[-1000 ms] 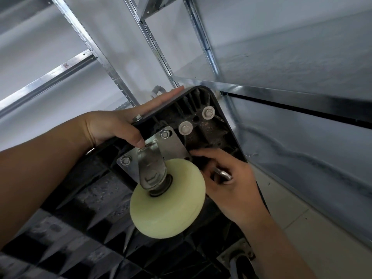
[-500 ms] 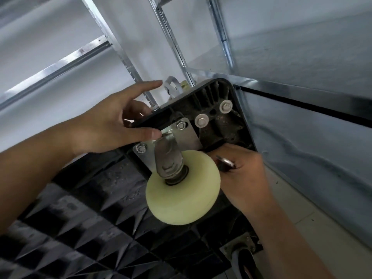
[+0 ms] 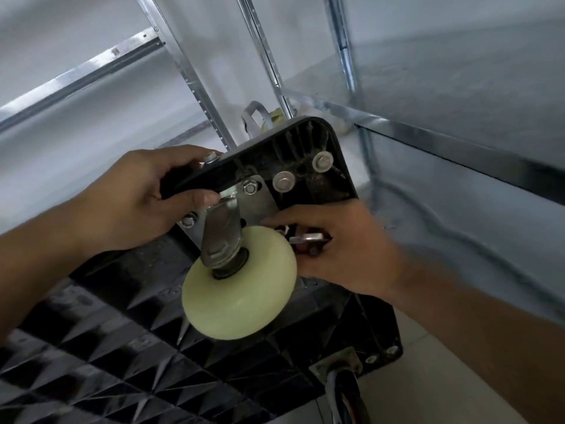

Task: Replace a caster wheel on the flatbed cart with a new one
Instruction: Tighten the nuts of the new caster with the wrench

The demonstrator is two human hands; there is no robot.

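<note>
The black flatbed cart (image 3: 305, 142) is tipped up, its ribbed underside facing me. A cream caster wheel (image 3: 241, 289) in a steel fork stands on a metal mounting plate (image 3: 260, 203) bolted near the cart's top corner. My left hand (image 3: 143, 197) grips the cart's left edge, fingers curled round it and thumb beside the plate, near a bolt (image 3: 250, 188). My right hand (image 3: 342, 246) is to the right of the wheel and grips a small metal wrench (image 3: 307, 239) at the plate's right side. The bolt under the wrench is hidden.
Metal shelving uprights (image 3: 189, 78) stand behind the cart, and a shelf edge (image 3: 458, 142) juts out on the right. Another caster (image 3: 342, 384) with a dark wheel sits at the cart's lower corner. A loose caster bracket (image 3: 256, 114) lies behind the cart. Tiled floor shows at the bottom right.
My left hand has closed its fingers round the cart's edge; before, they were stretched out. The cart corner has shifted right in the view. My right hand has stayed at the plate with the wrench.
</note>
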